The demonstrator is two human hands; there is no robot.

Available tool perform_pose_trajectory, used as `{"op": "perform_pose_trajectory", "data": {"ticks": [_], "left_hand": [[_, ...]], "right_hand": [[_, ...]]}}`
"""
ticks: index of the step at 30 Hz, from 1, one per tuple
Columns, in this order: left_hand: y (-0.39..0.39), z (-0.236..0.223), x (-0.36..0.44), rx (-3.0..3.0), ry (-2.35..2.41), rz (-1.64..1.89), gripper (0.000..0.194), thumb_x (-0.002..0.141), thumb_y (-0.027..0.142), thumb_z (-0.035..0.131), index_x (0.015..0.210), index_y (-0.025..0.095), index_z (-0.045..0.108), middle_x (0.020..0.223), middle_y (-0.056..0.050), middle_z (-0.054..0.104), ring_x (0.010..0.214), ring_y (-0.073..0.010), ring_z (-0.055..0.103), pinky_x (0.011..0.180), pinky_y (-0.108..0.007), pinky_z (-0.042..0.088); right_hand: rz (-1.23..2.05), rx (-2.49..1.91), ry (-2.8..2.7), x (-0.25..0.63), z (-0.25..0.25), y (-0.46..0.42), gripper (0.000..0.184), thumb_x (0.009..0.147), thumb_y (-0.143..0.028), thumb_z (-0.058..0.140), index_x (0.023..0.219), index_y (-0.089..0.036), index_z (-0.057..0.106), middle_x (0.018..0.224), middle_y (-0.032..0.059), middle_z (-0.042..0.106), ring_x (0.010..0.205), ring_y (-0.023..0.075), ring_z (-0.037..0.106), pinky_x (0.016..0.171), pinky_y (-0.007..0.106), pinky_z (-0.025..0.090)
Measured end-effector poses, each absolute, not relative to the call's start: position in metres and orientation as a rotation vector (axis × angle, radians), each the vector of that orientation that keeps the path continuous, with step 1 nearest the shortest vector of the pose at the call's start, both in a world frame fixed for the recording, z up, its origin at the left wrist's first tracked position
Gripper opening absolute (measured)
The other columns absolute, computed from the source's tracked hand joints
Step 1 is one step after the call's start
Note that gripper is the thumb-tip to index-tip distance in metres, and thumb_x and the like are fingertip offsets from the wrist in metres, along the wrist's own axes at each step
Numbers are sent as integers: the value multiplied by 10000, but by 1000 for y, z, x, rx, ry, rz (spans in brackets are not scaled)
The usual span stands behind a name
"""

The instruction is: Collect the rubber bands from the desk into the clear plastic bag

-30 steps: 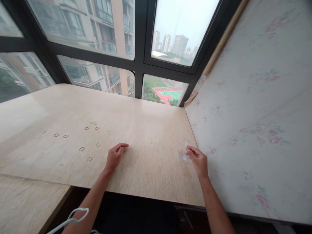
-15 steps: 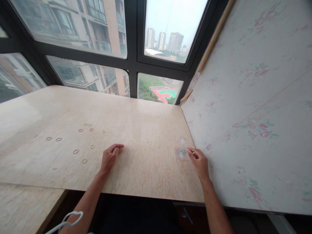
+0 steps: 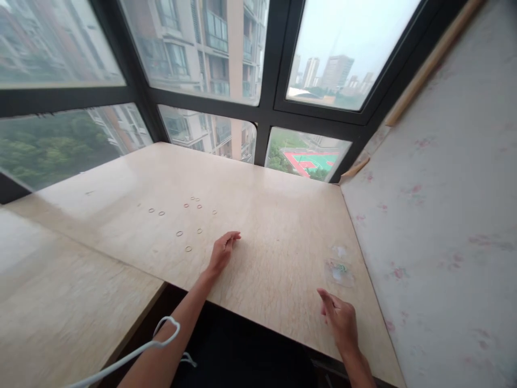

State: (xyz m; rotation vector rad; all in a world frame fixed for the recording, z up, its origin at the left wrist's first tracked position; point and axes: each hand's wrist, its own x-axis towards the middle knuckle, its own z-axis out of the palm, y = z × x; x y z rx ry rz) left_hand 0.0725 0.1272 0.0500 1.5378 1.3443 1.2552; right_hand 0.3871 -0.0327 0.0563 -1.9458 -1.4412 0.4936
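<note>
Altogether — ten rings [image 3: 180, 235], two hands [image 3: 221, 253]

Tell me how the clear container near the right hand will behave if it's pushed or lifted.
The clear container is probably light, as its see-through walls look thin. Pushed, it would likely slide rather than tip, since it sits low and flat on the smooth-looking tabletop. If tilted, the small coloured pieces inside might shift.

Tall glass windows in dark frames [image 3: 264, 116] line the far and left sides, letting in pale daylight. On the right, a white wall with pink floral print [image 3: 440, 237] meets a glossy, cream, marble-patterned bench [image 3: 288, 207].
</note>
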Motion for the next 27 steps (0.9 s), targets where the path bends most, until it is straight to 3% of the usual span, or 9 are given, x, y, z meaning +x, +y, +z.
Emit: {"op": "perform_pose_trajectory", "data": {"ticks": [4,9,14,18,27], "left_hand": [[120,50,69,1607,1360,1241,292,902,287,397,1065,183,616,942,-85,702,906,-197,645,863,-365,499],[110,60,33,1925,1598,1157,305,888,248,432,1146,183,581,1007,-86,666,905,-197,608,817,-356,493],[110,80,-50,2034,2048,855,327,823,281,535,1126,175,599,977,-76,619,795,-182,582,782,-337,477],[119,90,-108,1991,2105,578,324,817,330,533,1074,165,643,868,-54,632,713,-173,578,720,-310,469],[138,88,-119,2073,2034,373,285,837,360,494,912,209,723,884,-67,665,792,-193,606,717,-286,446]], "right_hand": [[364,-1957,-1567,390,58,-30,653,883,-652,328,411,-206,395,374,-7,411,383,131,424,447,245,319],[168,-2065,-1711,389,55,-29,716,856,-715,269,405,-201,481,411,19,454,399,150,437,431,253,272],[217,-2187,-1801,390,59,-28,761,837,-746,206,458,-226,612,468,60,581,467,224,558,444,274,323],[313,-2281,-1825,391,64,-26,763,827,-752,185,520,-255,676,570,76,670,553,272,625,475,302,390],[437,-2393,-1856,394,66,-21,706,842,-714,220,662,-291,755,690,81,726,659,303,669,535,332,457]]}}
